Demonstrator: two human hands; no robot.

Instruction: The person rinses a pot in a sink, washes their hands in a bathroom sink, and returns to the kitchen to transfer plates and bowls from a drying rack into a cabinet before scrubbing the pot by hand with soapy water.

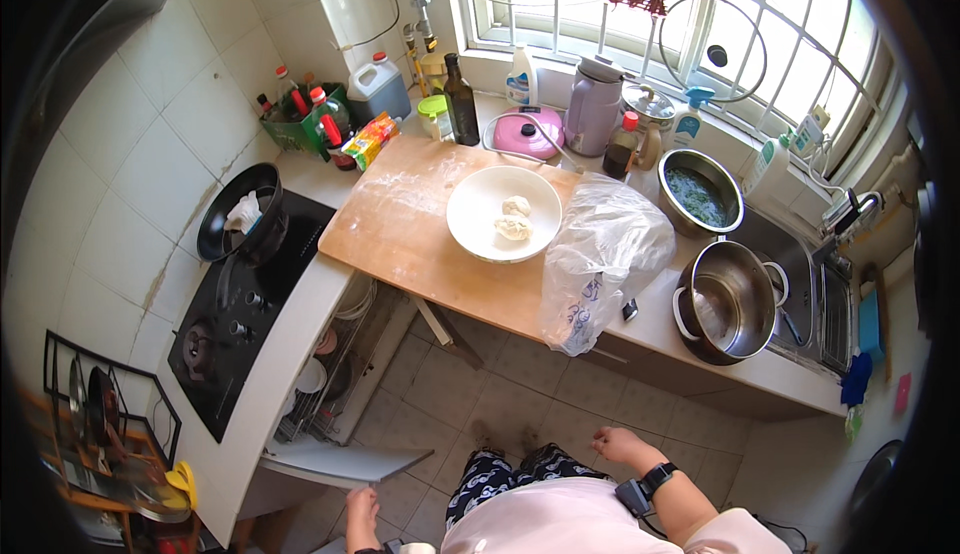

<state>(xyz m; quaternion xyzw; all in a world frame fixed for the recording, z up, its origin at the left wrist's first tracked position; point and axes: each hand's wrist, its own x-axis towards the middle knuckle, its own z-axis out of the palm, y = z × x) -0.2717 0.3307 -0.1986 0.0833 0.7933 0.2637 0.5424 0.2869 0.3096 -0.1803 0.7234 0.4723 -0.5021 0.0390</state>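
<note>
My left hand (pixel 363 507) hangs low beside the edge of an open cabinet door (pixel 352 464); its fingers are curled, and whether it touches the door I cannot tell. My right hand (pixel 619 446), with a dark band on the wrist, hangs in front of my body over the tiled floor, fingers loosely bent and nothing seen in them. Beyond, a floured wooden board (pixel 420 246) spans the counter corner. On it stands a white bowl (pixel 472 216) with two lumps of dough (pixel 514 227). A clear plastic bag (pixel 607 254) lies over the board's right end.
A black cooktop (pixel 292 254) on the left carries a frying pan (pixel 270 186) with a white cloth (pixel 244 213). A steel pot (pixel 731 299) and a steel bowl of greens in liquid (pixel 697 194) stand near the sink (pixel 802 284). Bottles line the back. Below, a wire rack (pixel 300 404) holds dishes.
</note>
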